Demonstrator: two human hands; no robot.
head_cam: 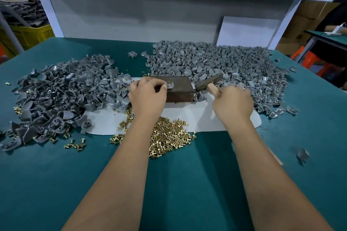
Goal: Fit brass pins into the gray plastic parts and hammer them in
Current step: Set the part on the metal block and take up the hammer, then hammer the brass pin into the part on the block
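Observation:
A rusty brown metal block (180, 91) sits on a white sheet in the middle of the green table. My left hand (148, 95) pinches a small gray plastic part (170, 85) with a brass pin in it, held on top of the block. My right hand (232, 102) grips the wooden handle of a hammer (208, 82), whose dark head hovers just right of the block. A heap of loose brass pins (169, 135) lies between my forearms.
One large pile of gray parts (60, 95) spreads at the left, another pile of gray parts (216, 62) at the back right. A white sheet (187, 116) lies under the block. Stray pins and a lone gray part (302, 154) dot the green table (187, 184). A white shelf frame stands behind.

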